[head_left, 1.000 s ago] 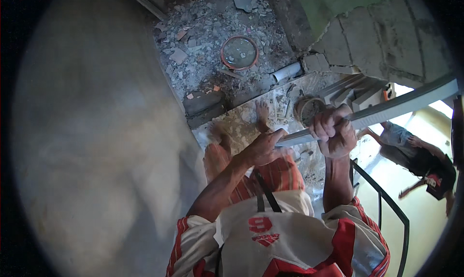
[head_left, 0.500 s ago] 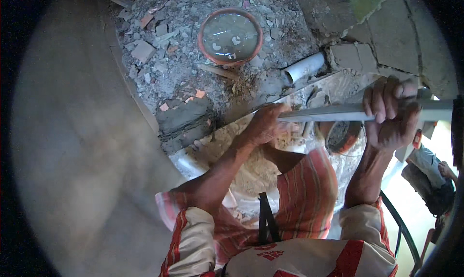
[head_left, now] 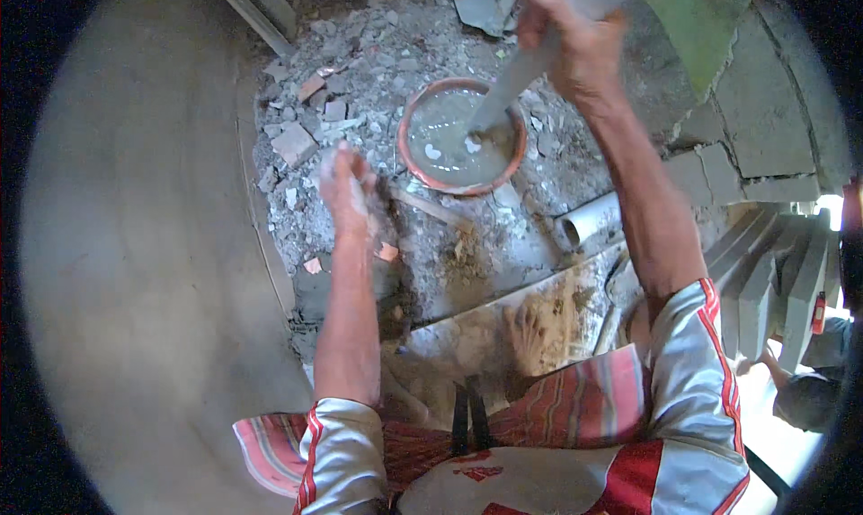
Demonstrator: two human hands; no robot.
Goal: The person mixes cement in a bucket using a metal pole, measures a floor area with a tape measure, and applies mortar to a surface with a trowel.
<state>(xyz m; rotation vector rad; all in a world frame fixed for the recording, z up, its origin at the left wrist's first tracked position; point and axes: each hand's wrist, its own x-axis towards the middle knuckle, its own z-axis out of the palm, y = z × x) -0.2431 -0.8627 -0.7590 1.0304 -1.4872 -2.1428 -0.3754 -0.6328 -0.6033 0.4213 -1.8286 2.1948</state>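
Note:
A long, flat grey bar (head_left: 511, 85) is in my right hand (head_left: 580, 52), whose fingers close around it beyond the bowl. Its lower end dips into the cloudy water of a round, reddish-rimmed bowl (head_left: 404, 146). The bar's upper part is blurred and runs out at the top of the view. Left of the bowl, my left hand (head_left: 346, 191) hovers over the rubble, apart from the bar. Motion smears its fingers, so I cannot make out their pose.
Broken rubble (head_left: 297, 144) surrounds the bowl, with a wooden stick (head_left: 431, 209) in front. A white pipe (head_left: 593, 220) juts out at the right. Grey slabs (head_left: 764, 281) lean farther right, near another person (head_left: 805, 398). A smooth grey surface (head_left: 162, 245) fills the left.
My right hand has swung the bar forward and tipped its end into the bowl. My left hand has let go of the bar and moved forward and left.

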